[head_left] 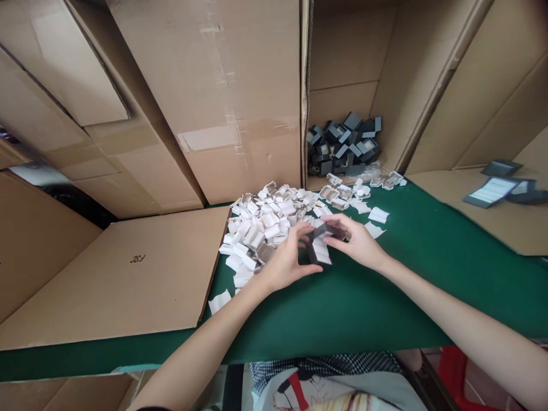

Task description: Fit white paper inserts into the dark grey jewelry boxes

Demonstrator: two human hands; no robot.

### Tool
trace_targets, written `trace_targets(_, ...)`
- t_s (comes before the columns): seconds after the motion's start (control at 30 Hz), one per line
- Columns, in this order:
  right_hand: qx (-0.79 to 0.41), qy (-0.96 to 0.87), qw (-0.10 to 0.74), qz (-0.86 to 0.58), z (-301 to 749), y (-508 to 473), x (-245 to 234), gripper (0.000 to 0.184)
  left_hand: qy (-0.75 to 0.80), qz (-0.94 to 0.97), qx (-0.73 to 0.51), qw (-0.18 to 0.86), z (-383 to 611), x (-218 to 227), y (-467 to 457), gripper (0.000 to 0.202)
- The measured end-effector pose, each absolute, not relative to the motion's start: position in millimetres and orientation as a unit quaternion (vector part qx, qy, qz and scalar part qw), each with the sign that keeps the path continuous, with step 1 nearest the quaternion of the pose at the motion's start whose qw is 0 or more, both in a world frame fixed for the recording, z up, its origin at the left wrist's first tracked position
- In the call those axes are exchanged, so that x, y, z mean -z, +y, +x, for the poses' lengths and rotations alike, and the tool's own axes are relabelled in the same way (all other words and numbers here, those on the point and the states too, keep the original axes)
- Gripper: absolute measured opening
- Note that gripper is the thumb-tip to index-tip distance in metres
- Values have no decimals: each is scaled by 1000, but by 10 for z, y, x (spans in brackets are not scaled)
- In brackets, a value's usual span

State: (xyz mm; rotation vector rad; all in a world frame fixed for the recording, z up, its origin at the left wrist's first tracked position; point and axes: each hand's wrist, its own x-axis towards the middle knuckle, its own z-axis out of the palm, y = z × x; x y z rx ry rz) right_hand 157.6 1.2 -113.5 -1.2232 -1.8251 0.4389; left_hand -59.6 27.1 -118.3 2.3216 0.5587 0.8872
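Cardboard cartons (248, 97) stand behind a heap of white pieces (270, 220), a green desk (428, 268) lies beneath it, dark boxes (353, 121) are piled beyond its right end, and at its front right the left hand (289, 257) and right hand (357, 241), both half-curled, grip a small dark box (320, 233) with white inside.

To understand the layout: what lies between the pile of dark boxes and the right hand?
Mostly loose white pieces lie on the green table between the dark boxes and the right hand; the head view shows this.
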Motion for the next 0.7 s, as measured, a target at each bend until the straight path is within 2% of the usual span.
trace_targets(0.07, -151, -766, 386, -491, 1612, 37, 1065, 27, 210, 904, -285, 241, -604, 1156, 220, 90)
trace_targets(0.17, -136, -791, 350, -483, 1827, 79, 913, 28, 211, 935, -247, 146, -616, 1096, 168, 89)
trace_targets(0.3, -75, -710, 431, -552, 2425, 76, 759, 28, 180, 956, -222, 62, -623, 1046, 144, 61)
trace_targets(0.4, 40, -634, 408, -656, 2905, 33, 734, 26, 143, 968, -202, 36, -612, 1074, 140, 41)
trace_targets(0.5, 112, -583, 315, -741, 3259, 3, 765, 24, 117, 975, -186, 33, -588, 1135, 132, 33)
trace_targets(0.6, 70, -531, 268, -801, 3519, 12, 823, 32, 109, 980, -165, 37, -566, 1181, 116, 30)
trace_targets(0.7, 40, -439, 279, -853, 3790, 42, 912, 39, 105, 982, -152, 36, -556, 1193, 103, 29)
